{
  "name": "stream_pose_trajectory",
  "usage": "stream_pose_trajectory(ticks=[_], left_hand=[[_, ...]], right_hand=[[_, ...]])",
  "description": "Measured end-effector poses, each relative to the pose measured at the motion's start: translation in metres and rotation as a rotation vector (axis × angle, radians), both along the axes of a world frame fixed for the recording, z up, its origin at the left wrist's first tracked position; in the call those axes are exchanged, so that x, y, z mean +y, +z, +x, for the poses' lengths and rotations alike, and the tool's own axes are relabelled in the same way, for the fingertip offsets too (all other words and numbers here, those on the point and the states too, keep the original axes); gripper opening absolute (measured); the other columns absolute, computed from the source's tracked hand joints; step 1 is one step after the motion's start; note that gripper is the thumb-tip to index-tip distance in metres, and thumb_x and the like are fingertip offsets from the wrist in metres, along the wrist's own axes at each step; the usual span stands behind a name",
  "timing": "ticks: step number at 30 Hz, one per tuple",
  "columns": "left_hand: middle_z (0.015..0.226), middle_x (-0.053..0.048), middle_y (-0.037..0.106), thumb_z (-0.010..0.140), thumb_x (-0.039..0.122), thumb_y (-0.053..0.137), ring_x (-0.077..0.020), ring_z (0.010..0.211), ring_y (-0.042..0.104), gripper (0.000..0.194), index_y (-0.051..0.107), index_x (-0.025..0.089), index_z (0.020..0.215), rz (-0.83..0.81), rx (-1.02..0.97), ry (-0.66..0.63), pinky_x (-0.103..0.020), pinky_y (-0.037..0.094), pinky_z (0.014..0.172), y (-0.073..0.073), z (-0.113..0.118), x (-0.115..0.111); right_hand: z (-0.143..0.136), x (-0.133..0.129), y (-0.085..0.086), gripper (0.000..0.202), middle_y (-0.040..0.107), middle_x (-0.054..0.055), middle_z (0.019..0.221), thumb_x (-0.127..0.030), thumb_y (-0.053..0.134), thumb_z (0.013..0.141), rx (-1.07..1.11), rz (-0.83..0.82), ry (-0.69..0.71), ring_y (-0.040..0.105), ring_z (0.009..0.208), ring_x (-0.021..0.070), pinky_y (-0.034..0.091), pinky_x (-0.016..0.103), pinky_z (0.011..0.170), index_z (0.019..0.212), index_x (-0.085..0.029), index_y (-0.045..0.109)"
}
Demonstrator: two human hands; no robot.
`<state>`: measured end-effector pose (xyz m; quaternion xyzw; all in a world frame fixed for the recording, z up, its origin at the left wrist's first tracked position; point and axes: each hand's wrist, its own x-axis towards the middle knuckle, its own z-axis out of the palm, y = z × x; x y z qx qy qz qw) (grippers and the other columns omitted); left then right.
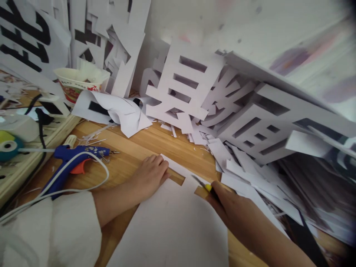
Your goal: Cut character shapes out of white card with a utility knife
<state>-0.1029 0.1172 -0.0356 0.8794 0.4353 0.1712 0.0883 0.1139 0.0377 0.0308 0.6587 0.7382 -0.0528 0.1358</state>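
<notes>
A large white sheet [178, 230] with rectangular openings near its far edge lies on the wooden table. My left hand [152, 172] rests flat on the sheet's far left corner, its fingers beside one of the openings. In my right hand [230, 200] is a utility knife [208, 187] with a yellow part near its blade. The blade points left and lies just over the strip between two openings; whether it touches the sheet I cannot tell.
A blue glue gun [66, 159] with a looping white cord lies on the left. Behind it stand a paper bowl [80, 83] and a crumpled sheet [119, 111]. Cut-out white characters [185, 81] lean against the wall, with scraps [244, 167] piled at right.
</notes>
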Motion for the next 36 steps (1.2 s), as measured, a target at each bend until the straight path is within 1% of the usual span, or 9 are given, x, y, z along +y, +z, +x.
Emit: stream_pose_trajectory(ticks=[4, 6, 8, 10, 13, 18, 26, 32, 36], left_hand=[[0.082, -0.005, 0.053, 0.091, 0.030, 0.040, -0.0206, 0.081, 0.049, 0.025, 0.052, 0.017, 0.075, -0.060, -0.058, -0.014, -0.034, 0.039, 0.074, 0.009, -0.005, 0.001], [0.083, -0.004, 0.053, 0.087, 0.038, 0.047, -0.0207, 0.081, 0.049, 0.025, 0.052, 0.017, 0.075, -0.097, -0.082, -0.034, -0.034, 0.038, 0.073, 0.015, -0.008, -0.001], [0.088, -0.005, 0.052, 0.073, 0.049, 0.062, -0.0225, 0.084, 0.048, 0.034, 0.052, 0.017, 0.079, -0.137, -0.087, -0.063, -0.035, 0.038, 0.074, 0.020, -0.012, -0.004], [0.092, -0.005, 0.052, 0.054, 0.058, 0.073, -0.0251, 0.088, 0.046, 0.054, 0.052, 0.017, 0.085, -0.181, -0.071, -0.090, -0.037, 0.037, 0.077, 0.022, -0.013, -0.007], [0.094, -0.006, 0.050, 0.042, 0.059, 0.077, -0.0267, 0.090, 0.045, 0.066, 0.051, 0.017, 0.085, -0.253, -0.060, -0.066, -0.037, 0.037, 0.078, 0.023, -0.013, -0.009], [0.092, -0.006, 0.049, 0.040, 0.055, 0.079, -0.0265, 0.088, 0.046, 0.064, 0.046, 0.017, 0.080, -0.352, -0.078, 0.014, -0.032, 0.036, 0.073, 0.025, -0.010, -0.008], [0.083, 0.000, 0.052, 0.042, 0.050, 0.078, -0.0223, 0.078, 0.050, 0.059, 0.043, 0.021, 0.081, -0.575, -0.106, 0.116, -0.026, 0.032, 0.060, 0.043, -0.017, -0.010], [0.074, 0.005, 0.055, 0.046, 0.038, 0.077, -0.0175, 0.066, 0.050, 0.049, 0.045, 0.022, 0.079, -0.590, -0.351, 0.296, -0.024, 0.033, 0.056, 0.040, -0.031, 0.015], [0.066, 0.007, 0.054, 0.048, 0.034, 0.076, -0.0149, 0.059, 0.052, 0.047, 0.044, 0.022, 0.081, -0.600, -0.690, 0.345, -0.023, 0.038, 0.053, 0.045, -0.036, 0.028]], right_hand=[[0.019, 0.013, -0.012, 0.011, 0.064, 0.006, 0.079, -0.025, 0.034, 0.091, 0.007, 0.117, -0.164, 0.064, 0.066, 0.0230, 0.030, 0.027, 0.048, 0.094, -0.018, 0.042], [0.022, 0.018, -0.020, 0.018, 0.065, 0.008, 0.082, -0.028, 0.029, 0.092, 0.034, 0.155, -0.221, 0.064, 0.068, 0.0231, 0.033, 0.027, 0.049, 0.098, -0.018, 0.042], [0.023, 0.021, -0.028, 0.022, 0.065, 0.008, 0.088, -0.032, 0.027, 0.093, 0.061, 0.180, -0.260, 0.064, 0.072, 0.0231, 0.036, 0.028, 0.050, 0.102, -0.018, 0.042], [0.025, 0.022, -0.036, 0.022, 0.063, 0.008, 0.095, -0.034, 0.029, 0.092, 0.086, 0.200, -0.296, 0.064, 0.078, 0.0230, 0.038, 0.029, 0.053, 0.103, -0.019, 0.042], [0.028, 0.022, -0.045, 0.024, 0.061, 0.007, 0.101, -0.037, 0.033, 0.091, 0.116, 0.219, -0.343, 0.062, 0.085, 0.0232, 0.041, 0.030, 0.056, 0.106, -0.021, 0.041], [0.033, 0.024, -0.047, 0.024, 0.056, 0.008, 0.103, -0.037, 0.033, 0.090, 0.147, 0.255, -0.381, 0.058, 0.093, 0.0246, 0.042, 0.031, 0.062, 0.105, -0.020, 0.043], [0.035, 0.028, -0.051, 0.035, 0.052, 0.011, 0.111, -0.040, 0.035, 0.089, 0.207, 0.328, -0.451, 0.053, 0.100, 0.0284, 0.042, 0.037, 0.068, 0.116, -0.019, 0.040], [0.040, 0.029, -0.052, 0.042, 0.052, 0.015, 0.109, -0.044, 0.039, 0.084, 0.335, 0.360, -0.477, 0.052, 0.096, 0.0347, 0.041, 0.044, 0.068, 0.115, -0.017, 0.045], [0.037, 0.024, -0.045, 0.045, 0.050, 0.014, 0.112, -0.049, 0.040, 0.080, 0.514, 0.448, -0.484, 0.043, 0.107, 0.0355, 0.036, 0.048, 0.082, 0.111, -0.018, 0.048]])
